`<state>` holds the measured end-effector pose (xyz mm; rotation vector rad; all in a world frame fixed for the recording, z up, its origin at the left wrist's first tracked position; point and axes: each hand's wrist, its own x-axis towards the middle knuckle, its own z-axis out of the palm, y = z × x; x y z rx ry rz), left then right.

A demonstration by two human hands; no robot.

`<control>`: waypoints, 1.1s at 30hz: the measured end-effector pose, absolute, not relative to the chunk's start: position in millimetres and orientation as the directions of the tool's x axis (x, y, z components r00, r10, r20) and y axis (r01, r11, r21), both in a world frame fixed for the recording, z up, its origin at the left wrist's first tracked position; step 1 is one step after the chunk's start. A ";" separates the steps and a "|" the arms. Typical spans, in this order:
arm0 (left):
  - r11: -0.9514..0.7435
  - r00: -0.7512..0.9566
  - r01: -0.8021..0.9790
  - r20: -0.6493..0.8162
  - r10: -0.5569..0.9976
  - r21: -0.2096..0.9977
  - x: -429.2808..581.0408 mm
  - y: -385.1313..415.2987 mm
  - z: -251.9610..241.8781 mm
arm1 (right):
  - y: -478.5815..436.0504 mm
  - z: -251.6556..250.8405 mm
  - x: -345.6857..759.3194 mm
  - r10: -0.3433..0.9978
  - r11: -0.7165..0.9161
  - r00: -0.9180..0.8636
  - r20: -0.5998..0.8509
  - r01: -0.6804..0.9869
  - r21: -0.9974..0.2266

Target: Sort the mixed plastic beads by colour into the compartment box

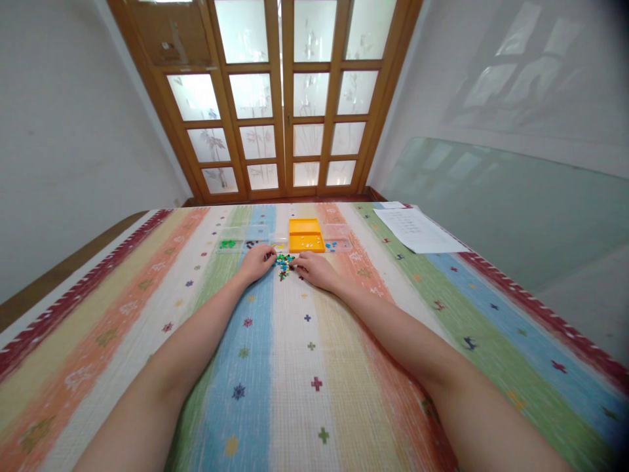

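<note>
Fingers curled, the left hand (pixel 258 262) and right hand (pixel 313 267) flank a mixed pile of small multicoloured pieces (pixel 284 263); I cannot tell whether either pinches one. This pile looks left to divide; just beyond, green pieces (pixel 227 244), dark pieces (pixel 251 244) and blue pieces (pixel 328 246) already lie apart in clear plastic containers (pixel 346 231), white ones in an open yellow plastic box (pixel 303 227). The striped cloth-covered surface (pixel 295 367) carries white paper sheets (pixel 417 229); wooden glass-paned doors (pixel 255 95) stand behind.

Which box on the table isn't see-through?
The yellow box, lying open with small pale pieces inside; the boxes on either side are clear.
</note>
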<state>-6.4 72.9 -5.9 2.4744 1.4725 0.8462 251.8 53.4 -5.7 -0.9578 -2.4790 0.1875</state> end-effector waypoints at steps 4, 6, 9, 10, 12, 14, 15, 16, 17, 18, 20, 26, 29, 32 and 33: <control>-0.498 0.345 0.772 0.397 0.850 0.395 -9.0 75.4 -9.1 | 53.0 -6.5 250.4 0.679 0.731 -0.621 0.391 0.616 -0.292; -0.499 0.343 0.772 0.403 0.849 0.394 -9.0 75.4 -9.7 | 53.5 -6.5 250.6 0.691 0.721 -0.612 0.384 0.623 -0.305; -0.495 0.340 0.770 0.397 0.852 0.403 -8.5 74.6 -9.5 | 54.0 -5.8 250.6 0.701 0.712 -0.611 0.367 0.626 -0.318; -0.492 0.338 0.768 0.393 0.855 0.409 -8.6 74.3 -9.4 | 54.0 -5.4 250.5 0.703 0.710 -0.609 0.366 0.625 -0.323; -0.489 0.339 0.763 0.382 0.860 0.423 -9.4 74.2 -9.5 | 53.4 -4.2 250.1 0.705 0.709 -0.607 0.367 0.623 -0.331; -0.487 0.343 0.755 0.368 0.864 0.439 -11.5 74.9 -10.1 | 52.6 -2.9 249.7 0.704 0.709 -0.607 0.368 0.620 -0.334; -0.488 0.349 0.751 0.360 0.865 0.446 -12.9 75.4 -10.7 | 52.2 -2.4 249.7 0.704 0.710 -0.607 0.370 0.620 -0.333; -0.490 0.356 0.745 0.352 0.866 0.453 -14.6 76.1 -11.2 | 51.9 -2.0 249.8 0.703 0.710 -0.606 0.372 0.620 -0.333; -0.495 0.366 0.737 0.344 0.865 0.460 -16.3 76.8 -11.6 | 51.9 -1.8 250.0 0.703 0.711 -0.605 0.374 0.618 -0.336; -0.501 0.378 0.728 0.336 0.863 0.469 -18.1 77.4 -11.8 | 52.1 -1.8 250.4 0.705 0.709 -0.600 0.378 0.614 -0.347; -0.517 0.410 0.706 0.317 0.856 0.484 -21.6 78.4 -11.4 | 53.6 -2.5 252.1 0.727 0.687 -0.565 0.392 0.606 -0.400; -0.564 0.499 0.655 0.273 0.823 0.503 -28.3 78.4 -5.9 | 69.8 -9.3 264.4 0.845 0.530 -0.282 0.454 0.553 -0.643; -0.570 0.512 0.644 0.266 0.817 0.511 -29.4 78.3 -4.8 | 81.6 -13.5 272.7 0.875 0.466 -0.156 0.458 0.522 -0.714; -0.582 0.525 0.630 0.272 0.807 0.514 -28.9 77.5 -4.3 | 91.5 -16.9 279.1 0.897 0.416 -0.067 0.437 0.462 -0.783; -0.590 0.533 0.623 0.274 0.801 0.514 -28.3 77.0 -4.0 | 93.9 -18.0 280.4 0.904 0.400 -0.048 0.424 0.438 -0.805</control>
